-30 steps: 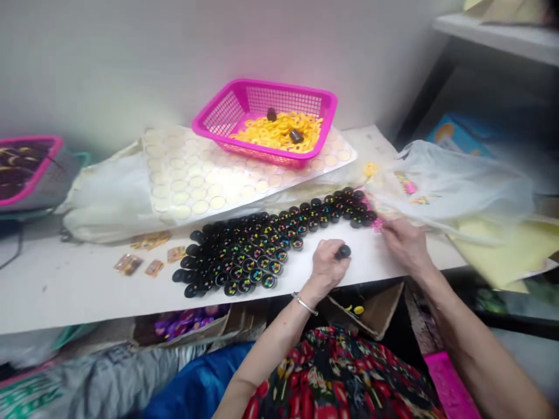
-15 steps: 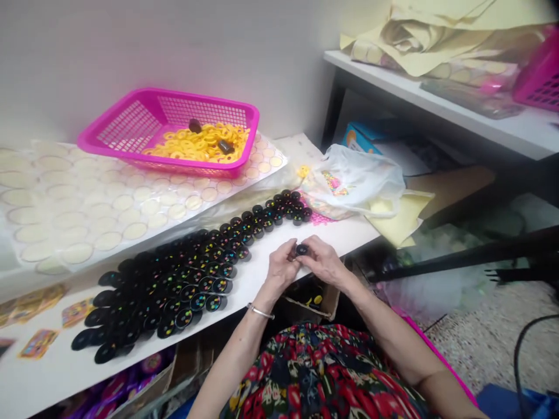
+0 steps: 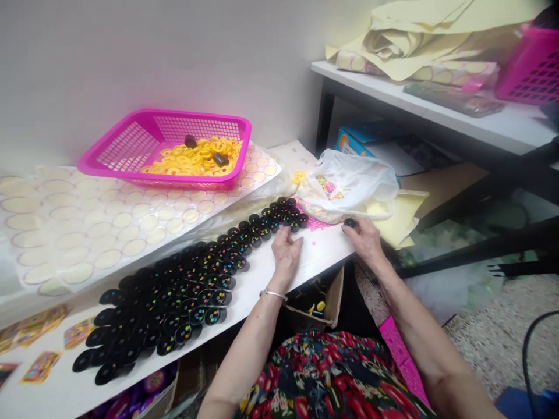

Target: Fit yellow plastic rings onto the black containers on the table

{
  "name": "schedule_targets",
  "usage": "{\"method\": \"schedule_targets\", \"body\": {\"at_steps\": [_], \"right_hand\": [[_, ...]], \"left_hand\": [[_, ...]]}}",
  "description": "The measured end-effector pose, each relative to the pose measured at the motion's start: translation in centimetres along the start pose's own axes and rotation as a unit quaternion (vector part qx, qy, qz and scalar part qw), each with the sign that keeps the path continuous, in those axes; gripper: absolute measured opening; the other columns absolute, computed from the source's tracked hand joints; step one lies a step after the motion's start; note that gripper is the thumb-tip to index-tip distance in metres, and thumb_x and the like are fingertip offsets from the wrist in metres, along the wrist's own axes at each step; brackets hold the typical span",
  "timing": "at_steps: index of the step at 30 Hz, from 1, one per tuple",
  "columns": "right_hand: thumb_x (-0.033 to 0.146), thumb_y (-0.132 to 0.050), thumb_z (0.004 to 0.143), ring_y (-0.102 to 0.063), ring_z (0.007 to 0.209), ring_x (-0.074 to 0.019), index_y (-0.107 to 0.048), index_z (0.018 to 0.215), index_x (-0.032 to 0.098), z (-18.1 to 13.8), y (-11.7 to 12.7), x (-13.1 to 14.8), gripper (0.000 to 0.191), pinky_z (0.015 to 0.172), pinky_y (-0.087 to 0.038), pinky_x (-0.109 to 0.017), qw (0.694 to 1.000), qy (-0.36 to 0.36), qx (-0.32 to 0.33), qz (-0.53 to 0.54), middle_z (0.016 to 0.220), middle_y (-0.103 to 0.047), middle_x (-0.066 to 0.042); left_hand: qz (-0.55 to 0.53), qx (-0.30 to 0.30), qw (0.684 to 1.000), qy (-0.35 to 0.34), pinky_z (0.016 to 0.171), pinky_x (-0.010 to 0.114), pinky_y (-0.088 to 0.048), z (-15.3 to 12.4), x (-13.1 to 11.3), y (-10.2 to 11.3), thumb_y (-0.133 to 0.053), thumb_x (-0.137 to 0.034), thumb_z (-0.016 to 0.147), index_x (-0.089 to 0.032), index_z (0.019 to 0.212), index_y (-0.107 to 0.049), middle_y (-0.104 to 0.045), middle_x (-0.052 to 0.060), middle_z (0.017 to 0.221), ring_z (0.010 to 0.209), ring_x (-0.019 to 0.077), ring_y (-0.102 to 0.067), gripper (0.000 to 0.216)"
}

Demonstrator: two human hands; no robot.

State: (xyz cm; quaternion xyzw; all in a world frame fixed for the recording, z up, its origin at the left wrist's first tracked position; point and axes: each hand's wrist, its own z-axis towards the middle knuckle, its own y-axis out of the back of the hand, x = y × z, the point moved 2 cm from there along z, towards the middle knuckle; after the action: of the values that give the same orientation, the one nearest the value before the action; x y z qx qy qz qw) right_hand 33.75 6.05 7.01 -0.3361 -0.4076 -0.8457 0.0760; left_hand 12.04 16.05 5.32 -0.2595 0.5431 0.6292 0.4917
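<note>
A long cluster of small black caps point(image 3: 192, 285) with coloured dots lies across the white table point(image 3: 279, 273). My left hand point(image 3: 286, 249) rests on the table, fingers curled against the caps at the cluster's right end. My right hand point(image 3: 364, 238) is at the table's right edge, pinching a single black cap point(image 3: 349, 223) beside a white plastic bag point(image 3: 353, 183) with coloured bits inside. Pink beads point(image 3: 321, 223) lie scattered between my two hands.
A pink basket point(image 3: 131, 145) of yellow rings sits at the back on a sheet of round white stickers point(image 3: 87, 221). Small printed packets point(image 3: 39, 366) lie at the left. A shelf point(image 3: 437, 110) with yellow paper stands right. An open cardboard box point(image 3: 314, 302) sits under the table edge.
My hands have parted: the right carried the black cap to the right beside the bag, and the left moved forward to the caps at the row's end.
</note>
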Motion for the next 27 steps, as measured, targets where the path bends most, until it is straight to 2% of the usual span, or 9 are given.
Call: {"method": "schedule_targets", "body": {"at_steps": [2, 5, 7, 9, 12, 17, 22, 25, 27], "right_hand": [[0.039, -0.056, 0.078, -0.053, 0.076, -0.0204, -0.059, 0.097, 0.017, 0.0, 0.1, 0.5, 0.029, 0.068, -0.043, -0.032, 0.999, 0.007, -0.010, -0.044, 0.088, -0.058, -0.008], [0.035, -0.052, 0.083, -0.053, 0.085, -0.0226, -0.058, 0.100, 0.017, -0.9, 0.0, 2.9, 0.026, 0.070, -0.041, -0.031, 0.993, 0.032, -0.033, -0.113, 0.094, -0.057, -0.010], [0.029, -0.047, 0.086, -0.053, 0.086, -0.0211, -0.059, 0.094, 0.019, -1.8, -0.8, 4.8, 0.018, 0.070, -0.040, -0.029, 0.991, 0.074, 0.019, -0.113, 0.093, -0.057, -0.009], [0.026, -0.045, 0.087, -0.052, 0.083, -0.0187, -0.059, 0.086, 0.021, -2.6, -2.1, 6.5, 0.015, 0.069, -0.039, -0.027, 0.983, 0.111, 0.109, -0.093, 0.087, -0.057, -0.007], [0.024, -0.046, 0.086, -0.051, 0.080, -0.0173, -0.058, 0.079, 0.020, -3.3, -3.9, 7.8, 0.014, 0.066, -0.037, -0.026, 0.972, 0.112, 0.185, -0.096, 0.082, -0.054, -0.005], [0.016, -0.042, 0.086, -0.048, 0.074, -0.0173, -0.057, 0.071, 0.018, -3.3, -5.3, 8.2, 0.021, 0.058, -0.031, -0.027, 0.966, 0.082, 0.190, -0.155, 0.079, -0.052, -0.006], [0.011, -0.043, 0.083, -0.048, 0.069, -0.0167, -0.057, 0.072, 0.018, -3.3, -5.4, 7.6, 0.018, 0.056, -0.031, -0.027, 0.965, 0.071, 0.187, -0.172, 0.079, -0.053, -0.007], [0.010, -0.042, 0.082, -0.049, 0.069, -0.0174, -0.056, 0.072, 0.018, -3.3, -5.3, 7.5, 0.018, 0.058, -0.034, -0.028, 0.971, 0.076, 0.183, -0.134, 0.079, -0.053, -0.007], [0.012, -0.043, 0.082, -0.051, 0.071, -0.0173, -0.055, 0.074, 0.018, -3.2, -5.2, 7.9, 0.017, 0.062, -0.038, -0.028, 0.980, 0.087, 0.174, -0.052, 0.078, -0.053, -0.006]], "left_hand": [[0.019, -0.024, 1.000, 0.008, 0.060, 0.024, -0.041, 0.9, -0.1, -0.7, -0.064, -0.024, 0.064, -0.015, 0.099, -0.060, -0.054, 0.000, 0.078, 0.058, 0.0105, -0.047, 0.037], [0.049, -0.052, 0.997, 0.009, 0.065, 0.026, -0.042, 1.6, -0.1, -1.3, -0.064, -0.029, 0.065, -0.016, 0.094, -0.062, -0.059, 0.003, 0.083, 0.065, 0.0131, -0.052, 0.032], [0.068, -0.056, 0.996, 0.008, 0.068, 0.026, -0.041, 1.8, -0.2, -1.5, -0.064, -0.033, 0.066, -0.016, 0.090, -0.063, -0.061, 0.003, 0.081, 0.071, 0.0154, -0.054, 0.029], [0.078, -0.050, 0.996, 0.011, 0.067, 0.025, -0.040, 1.8, -0.4, -1.6, -0.062, -0.038, 0.068, -0.017, 0.087, -0.064, -0.061, 0.002, 0.077, 0.072, 0.0155, -0.054, 0.028], [0.073, -0.045, 0.996, 0.022, 0.061, 0.023, -0.037, 1.8, -0.8, -1.7, -0.058, -0.042, 0.071, -0.017, 0.079, -0.063, -0.060, 0.000, 0.070, 0.065, 0.0129, -0.052, 0.027], [0.050, -0.056, 0.996, 0.046, 0.057, 0.021, -0.035, 1.7, -1.1, -1.4, -0.056, -0.039, 0.071, -0.016, 0.072, -0.062, -0.058, -0.002, 0.064, 0.060, 0.0106, -0.048, 0.024], [0.039, -0.026, 0.998, 0.043, 0.054, 0.021, -0.033, -0.1, -0.7, 0.5, -0.058, -0.033, 0.067, -0.017, 0.073, -0.062, -0.053, -0.003, 0.060, 0.055, 0.0097, -0.044, 0.017], [0.037, 0.005, 0.998, 0.042, 0.052, 0.020, -0.032, -1.8, -0.4, 2.0, -0.058, -0.030, 0.065, -0.018, 0.072, -0.062, -0.049, -0.005, 0.056, 0.053, 0.0089, -0.041, 0.014], [0.030, 0.020, 0.998, 0.052, 0.051, 0.020, -0.033, -2.6, -0.2, 2.5, -0.058, -0.029, 0.065, -0.018, 0.073, -0.062, -0.048, -0.005, 0.054, 0.051, 0.0087, -0.041, 0.015]]}}
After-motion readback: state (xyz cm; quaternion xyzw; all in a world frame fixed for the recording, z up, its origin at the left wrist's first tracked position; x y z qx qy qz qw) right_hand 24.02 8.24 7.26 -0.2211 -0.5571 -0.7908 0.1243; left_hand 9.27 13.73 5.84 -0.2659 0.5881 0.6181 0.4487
